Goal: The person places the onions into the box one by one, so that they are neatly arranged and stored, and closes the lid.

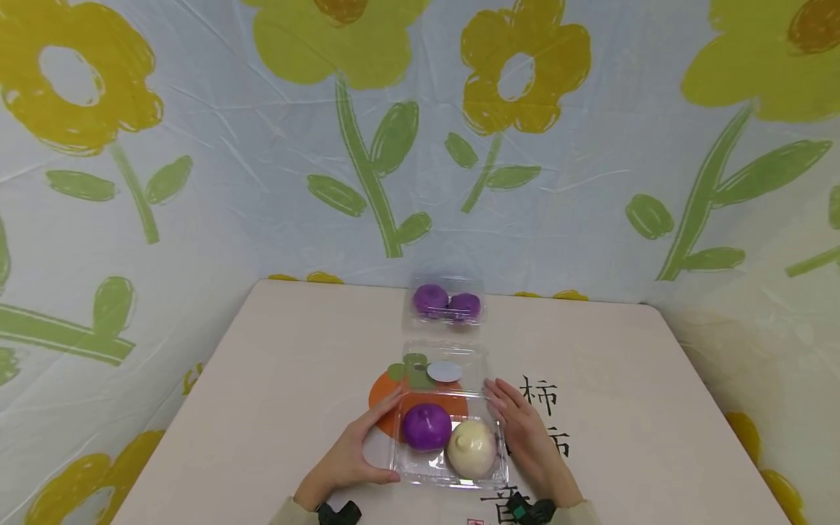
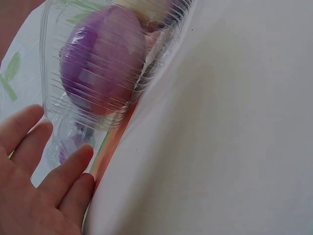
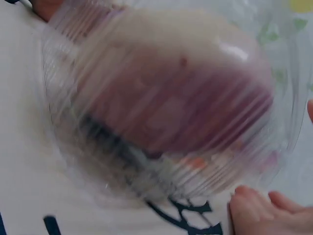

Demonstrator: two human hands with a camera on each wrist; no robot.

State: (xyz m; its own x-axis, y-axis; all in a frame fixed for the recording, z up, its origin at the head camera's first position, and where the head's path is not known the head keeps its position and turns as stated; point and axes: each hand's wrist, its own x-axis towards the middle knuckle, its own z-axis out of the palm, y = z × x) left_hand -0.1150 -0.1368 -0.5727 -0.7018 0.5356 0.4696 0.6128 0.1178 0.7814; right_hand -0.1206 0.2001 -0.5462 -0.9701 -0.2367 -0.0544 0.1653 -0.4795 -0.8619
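Note:
A clear plastic clamshell box (image 1: 453, 477) stands near the front of the table, its lid (image 1: 466, 357) folded back and bearing a white oval label (image 1: 445, 371). Inside lie a glossy purple round vegetable (image 1: 427, 428) and a cream one (image 1: 472, 448) with a nub on top; through the ribbed wall the cream one shows a purple underside (image 3: 176, 107). My left hand (image 1: 354, 452) spans the box's left side, thumb by the front corner and fingers by the hinge. Along the right side is my right hand (image 1: 525, 434), fingers extended by the lid's hinge. Exact contact is unclear.
Farther back, near the table's rear edge, a second clear box (image 1: 448, 321) holds two purple round vegetables (image 1: 431, 300). The pale tabletop (image 1: 295, 364) carries a printed orange persimmon (image 1: 382, 390) and black characters (image 1: 539, 396). A flowered cloth (image 1: 230, 182) hangs around it.

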